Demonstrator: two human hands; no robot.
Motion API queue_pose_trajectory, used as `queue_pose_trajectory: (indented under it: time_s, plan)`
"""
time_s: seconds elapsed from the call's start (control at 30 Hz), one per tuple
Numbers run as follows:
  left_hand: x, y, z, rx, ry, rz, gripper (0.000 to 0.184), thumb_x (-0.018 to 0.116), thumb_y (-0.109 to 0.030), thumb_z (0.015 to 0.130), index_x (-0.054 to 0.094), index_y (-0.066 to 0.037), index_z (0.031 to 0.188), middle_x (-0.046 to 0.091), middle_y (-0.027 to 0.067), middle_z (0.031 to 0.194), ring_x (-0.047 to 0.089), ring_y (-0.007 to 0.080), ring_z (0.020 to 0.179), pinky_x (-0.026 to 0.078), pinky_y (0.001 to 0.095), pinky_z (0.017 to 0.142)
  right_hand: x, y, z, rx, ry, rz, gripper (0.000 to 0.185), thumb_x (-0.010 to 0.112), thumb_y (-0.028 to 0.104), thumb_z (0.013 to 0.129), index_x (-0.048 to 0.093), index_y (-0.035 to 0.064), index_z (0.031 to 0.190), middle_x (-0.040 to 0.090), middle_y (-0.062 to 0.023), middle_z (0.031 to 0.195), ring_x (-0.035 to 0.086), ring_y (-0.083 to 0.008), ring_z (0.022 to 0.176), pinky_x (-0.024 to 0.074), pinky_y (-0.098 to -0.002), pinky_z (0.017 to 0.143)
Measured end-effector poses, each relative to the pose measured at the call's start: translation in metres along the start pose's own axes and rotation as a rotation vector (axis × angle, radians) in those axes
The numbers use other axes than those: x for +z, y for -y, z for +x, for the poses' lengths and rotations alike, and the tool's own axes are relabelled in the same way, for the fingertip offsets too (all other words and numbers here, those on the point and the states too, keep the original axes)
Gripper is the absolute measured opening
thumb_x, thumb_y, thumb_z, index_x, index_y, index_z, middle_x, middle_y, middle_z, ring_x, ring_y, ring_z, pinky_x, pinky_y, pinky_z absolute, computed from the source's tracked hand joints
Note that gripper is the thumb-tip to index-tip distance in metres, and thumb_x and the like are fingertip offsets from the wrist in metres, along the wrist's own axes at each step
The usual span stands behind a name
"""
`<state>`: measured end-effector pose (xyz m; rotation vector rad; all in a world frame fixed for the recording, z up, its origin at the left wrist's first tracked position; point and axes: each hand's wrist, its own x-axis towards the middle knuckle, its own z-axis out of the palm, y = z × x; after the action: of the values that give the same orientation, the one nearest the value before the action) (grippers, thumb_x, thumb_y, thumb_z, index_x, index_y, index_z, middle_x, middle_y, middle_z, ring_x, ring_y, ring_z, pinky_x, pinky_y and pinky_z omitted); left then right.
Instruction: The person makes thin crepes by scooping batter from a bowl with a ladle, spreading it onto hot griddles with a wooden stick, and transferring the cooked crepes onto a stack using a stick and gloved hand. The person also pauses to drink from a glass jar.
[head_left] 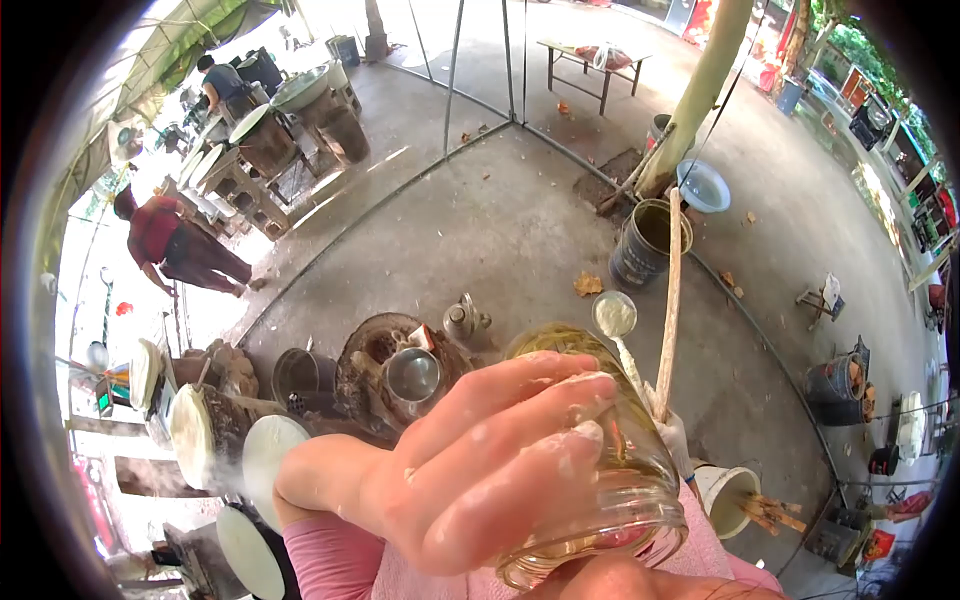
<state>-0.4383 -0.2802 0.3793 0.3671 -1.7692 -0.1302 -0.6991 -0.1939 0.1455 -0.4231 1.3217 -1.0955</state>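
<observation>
My left hand (480, 460) is closed around a large glass jar (630, 510) close beneath the camera. The jar is tilted, its open rim toward my face, with yellowish-green liquid and leafy bits (560, 340) inside. Flour-like white specks dot the fingers. Partly behind the jar, my right hand (675, 440) is closed on a long pale wooden stick (671, 300) that points up and away. A small round ladle (614, 315) coated with pale batter also rises from beside that hand; its lower handle is hidden by the jar.
Steaming round pans with pale lids (268, 455) stand at left. Ahead are a metal bowl (413, 374), a kettle (465, 318) and a dark bucket (650, 240). A white bucket (725, 500) holds sticks. Two people (180, 240) are at far left. A pole (700, 100) stands beyond.
</observation>
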Motion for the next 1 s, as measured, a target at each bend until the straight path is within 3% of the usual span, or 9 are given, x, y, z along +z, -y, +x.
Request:
queue_pose_trajectory:
  time_s: [0.33, 0.43, 0.57, 0.63, 0.67, 0.73, 1.0]
  plan:
    - [0.002, -0.007, 0.003, -0.033, -0.246, 0.181, 0.025, 0.063, -0.024, 0.082, 0.051, -0.002, 0.079, 0.068, 0.0155, 0.069, 0.069, 0.0330, 0.060, 0.057, 0.0341, 0.052, 0.008, -0.011, -0.004, 0.017, -0.017, 0.008, 0.028, 0.065, 0.004, 0.087, 0.056, -0.0038, 0.113, 0.062, -0.0052, 0.081, 0.060, -0.0119, 0.066, 0.0500, -0.0249, 0.062]
    - [-0.002, -0.008, 0.004, -0.039, -0.259, 0.182, 0.030, 0.058, -0.027, 0.083, 0.051, -0.002, 0.069, 0.069, 0.0149, 0.070, 0.069, 0.0327, 0.061, 0.057, 0.0341, 0.054, 0.015, -0.012, -0.008, -0.040, -0.015, 0.067, 0.027, 0.064, 0.004, 0.088, 0.056, -0.0037, 0.113, 0.062, -0.0051, 0.081, 0.060, -0.0120, 0.067, 0.0504, -0.0250, 0.061]
    - [-0.015, -0.017, 0.009, -0.100, -0.136, 0.211, 0.030, 0.055, -0.025, 0.075, 0.051, -0.002, 0.057, 0.070, 0.0150, 0.073, 0.071, 0.0322, 0.068, 0.058, 0.0334, 0.060, 0.013, -0.014, -0.007, 0.005, 0.007, 0.026, 0.024, 0.064, 0.004, 0.088, 0.056, -0.0026, 0.109, 0.062, -0.0051, 0.081, 0.061, -0.0122, 0.067, 0.0504, -0.0252, 0.060]
    - [-0.032, -0.024, 0.010, -0.181, 0.039, 0.180, 0.018, 0.059, -0.022, 0.076, 0.050, -0.007, 0.074, 0.068, 0.0160, 0.087, 0.068, 0.0334, 0.081, 0.057, 0.0375, 0.071, 0.016, -0.013, -0.009, -0.001, 0.013, 0.049, 0.022, 0.065, 0.004, 0.087, 0.056, -0.0018, 0.107, 0.062, -0.0050, 0.081, 0.061, -0.0123, 0.067, 0.0502, -0.0249, 0.060]
    - [-0.044, -0.032, 0.012, -0.255, 0.152, 0.133, 0.023, 0.064, -0.020, 0.080, 0.048, -0.012, 0.094, 0.066, 0.0169, 0.099, 0.065, 0.0347, 0.092, 0.055, 0.0420, 0.080, 0.017, -0.012, -0.009, 0.000, 0.005, 0.038, 0.021, 0.065, 0.004, 0.087, 0.056, -0.0014, 0.106, 0.062, -0.0049, 0.081, 0.061, -0.0123, 0.067, 0.0501, -0.0248, 0.059]
    - [-0.050, -0.039, 0.015, -0.329, 0.261, 0.083, 0.037, 0.068, -0.017, 0.084, 0.047, -0.016, 0.114, 0.065, 0.0174, 0.112, 0.063, 0.0359, 0.103, 0.053, 0.0464, 0.090, 0.019, -0.011, -0.010, 0.001, -0.010, 0.018, 0.019, 0.065, 0.005, 0.087, 0.056, -0.0006, 0.104, 0.062, -0.0048, 0.081, 0.061, -0.0121, 0.067, 0.0498, -0.0246, 0.059]
    - [-0.054, -0.041, 0.021, -0.306, 0.240, 0.061, 0.032, 0.067, -0.019, 0.085, 0.048, -0.017, 0.110, 0.065, 0.0155, 0.114, 0.063, 0.0346, 0.103, 0.053, 0.0454, 0.091, 0.026, -0.005, -0.020, -0.003, 0.004, 0.018, 0.021, 0.064, 0.005, 0.088, 0.056, 0.0001, 0.106, 0.061, -0.0038, 0.080, 0.059, -0.0104, 0.064, 0.0480, -0.0238, 0.057]
